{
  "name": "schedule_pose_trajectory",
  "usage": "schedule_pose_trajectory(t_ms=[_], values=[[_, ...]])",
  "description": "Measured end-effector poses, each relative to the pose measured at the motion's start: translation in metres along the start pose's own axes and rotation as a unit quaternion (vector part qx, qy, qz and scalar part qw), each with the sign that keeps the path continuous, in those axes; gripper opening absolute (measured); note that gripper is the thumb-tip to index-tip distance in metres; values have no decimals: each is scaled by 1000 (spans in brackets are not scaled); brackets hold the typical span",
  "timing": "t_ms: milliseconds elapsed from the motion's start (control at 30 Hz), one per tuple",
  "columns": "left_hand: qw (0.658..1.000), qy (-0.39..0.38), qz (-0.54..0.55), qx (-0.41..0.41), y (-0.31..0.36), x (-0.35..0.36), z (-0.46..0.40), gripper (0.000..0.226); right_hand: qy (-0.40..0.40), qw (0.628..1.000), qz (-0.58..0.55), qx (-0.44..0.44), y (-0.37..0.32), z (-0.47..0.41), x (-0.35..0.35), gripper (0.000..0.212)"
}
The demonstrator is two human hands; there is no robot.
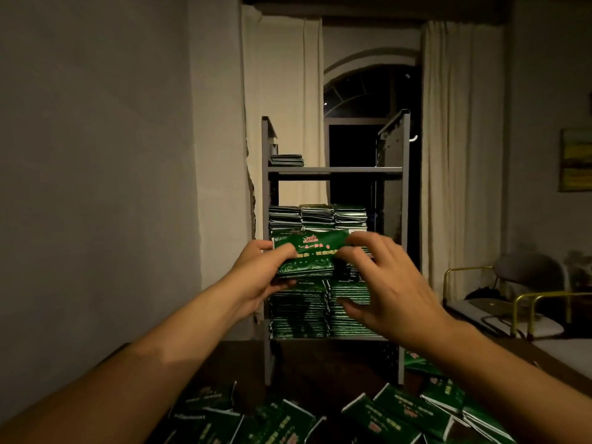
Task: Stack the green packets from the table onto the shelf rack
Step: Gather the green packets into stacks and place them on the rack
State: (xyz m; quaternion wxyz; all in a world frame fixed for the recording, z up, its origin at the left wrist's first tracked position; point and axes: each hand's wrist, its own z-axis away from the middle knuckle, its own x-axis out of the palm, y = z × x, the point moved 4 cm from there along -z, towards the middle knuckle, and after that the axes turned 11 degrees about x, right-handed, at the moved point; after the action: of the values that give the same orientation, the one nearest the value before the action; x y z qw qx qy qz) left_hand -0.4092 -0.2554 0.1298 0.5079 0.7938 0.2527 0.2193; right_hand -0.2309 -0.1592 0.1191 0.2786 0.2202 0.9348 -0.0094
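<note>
A small bundle of green packets (pixel 309 254) is held up in front of the grey metal shelf rack (pixel 333 170). My left hand (pixel 259 274) grips its left end, thumb on top. My right hand (pixel 384 283) pinches its right end with fingertips, other fingers spread. Behind the bundle, tall stacks of green packets (pixel 317 216) fill the rack's middle shelf and more stacks (pixel 301 312) fill the shelf below. A short stack (pixel 286 160) lies on the top shelf at the left. Several loose green packets (pixel 378 415) lie scattered on the dark table (pixel 307 363) near me.
A grey wall is at the left. Pale curtains (pixel 458 139) frame a dark arched window behind the rack. A chair with brass arms (pixel 519 293) stands at the right. A framed picture (pixel 575 165) hangs on the right wall.
</note>
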Motion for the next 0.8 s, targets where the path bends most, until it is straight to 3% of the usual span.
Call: schedule_pose_trajectory(t_ms=[67, 233, 333, 400, 500, 667, 800], values=[[999, -21, 19, -22, 0, 4, -10, 20, 47, 998, 18, -30, 3, -6, 7, 56], [998, -41, 39, -30, 8, 5, -30, 15, 110, 993, 5, -46, 12, -32, 18, 34], [982, 30, -154, 105, 18, -13, -54, 22, 89, 996, -18, 2, 26, -55, 25, 33], [909, 75, -314, 263, 29, -27, -66, 21, 79, 995, -33, 43, 38, -72, 31, 35], [800, 27, -427, 421, 30, -31, -79, 32, 64, 997, -20, 45, 45, -92, 47, 38], [656, -33, -548, 517, 7, -23, -99, 43, 46, 998, -16, 29, 41, -113, 77, 33], [607, -25, -580, 543, -6, -22, -116, 36, 25, 999, -14, 32, 39, -122, 93, 33]])
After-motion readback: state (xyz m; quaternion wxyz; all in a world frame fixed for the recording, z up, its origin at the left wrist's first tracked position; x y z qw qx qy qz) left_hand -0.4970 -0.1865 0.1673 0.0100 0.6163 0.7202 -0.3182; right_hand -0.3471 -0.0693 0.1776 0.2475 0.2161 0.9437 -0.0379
